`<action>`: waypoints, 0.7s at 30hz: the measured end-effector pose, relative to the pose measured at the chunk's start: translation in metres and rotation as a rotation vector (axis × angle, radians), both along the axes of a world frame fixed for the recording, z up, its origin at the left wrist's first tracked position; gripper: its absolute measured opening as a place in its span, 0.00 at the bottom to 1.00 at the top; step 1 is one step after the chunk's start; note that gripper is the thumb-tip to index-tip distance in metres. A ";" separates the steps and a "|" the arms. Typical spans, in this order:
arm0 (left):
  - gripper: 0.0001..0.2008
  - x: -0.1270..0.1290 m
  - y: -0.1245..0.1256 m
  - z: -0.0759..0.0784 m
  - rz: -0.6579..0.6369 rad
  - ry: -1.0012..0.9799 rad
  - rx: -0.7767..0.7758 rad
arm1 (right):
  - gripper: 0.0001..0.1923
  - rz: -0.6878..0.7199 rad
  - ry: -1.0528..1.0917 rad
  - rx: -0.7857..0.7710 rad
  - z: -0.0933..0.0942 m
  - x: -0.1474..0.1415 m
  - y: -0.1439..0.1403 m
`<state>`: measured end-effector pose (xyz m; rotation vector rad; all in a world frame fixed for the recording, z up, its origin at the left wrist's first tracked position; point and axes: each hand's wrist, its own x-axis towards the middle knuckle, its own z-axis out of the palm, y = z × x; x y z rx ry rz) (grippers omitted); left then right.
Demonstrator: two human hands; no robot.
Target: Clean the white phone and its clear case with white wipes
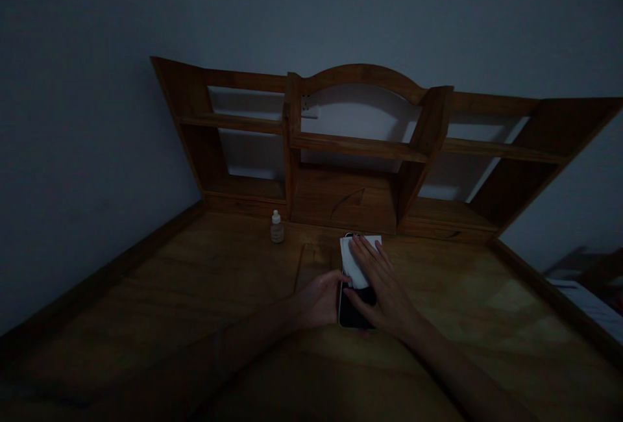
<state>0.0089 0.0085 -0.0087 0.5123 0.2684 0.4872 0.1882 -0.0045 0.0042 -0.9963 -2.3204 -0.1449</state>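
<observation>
A dark smartphone (pixel 354 313) with a light edge is in front of me, a little above or on the desk; I cannot tell which. My left hand (pixel 324 298) grips its left side, the thumb over the edge and the other fingers partly hidden. A white tissue or cloth (pixel 357 273) covers the upper part of the phone. My right hand (pixel 382 285) lies over the tissue with its fingers stretched out flat, and its thumb reaches across the bare dark surface below.
A small clear bottle (pixel 277 232) with a white dropper cap stands left of the phone on the wooden desk (pixel 233 279). Behind rises a wooden shelf unit (pixel 357 144) against the wall. A wall socket (pixel 309 108) shows through it. The room is dim.
</observation>
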 end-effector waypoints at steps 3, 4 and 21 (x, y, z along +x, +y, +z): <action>0.22 0.000 0.000 0.001 -0.005 -0.033 0.009 | 0.41 0.000 -0.002 -0.007 0.002 0.000 -0.001; 0.22 0.000 0.000 0.001 0.001 -0.040 0.010 | 0.41 0.004 -0.006 -0.008 0.002 0.000 -0.001; 0.23 0.001 -0.003 0.003 0.058 -0.069 -0.006 | 0.40 0.048 -0.050 -0.052 0.003 0.006 -0.001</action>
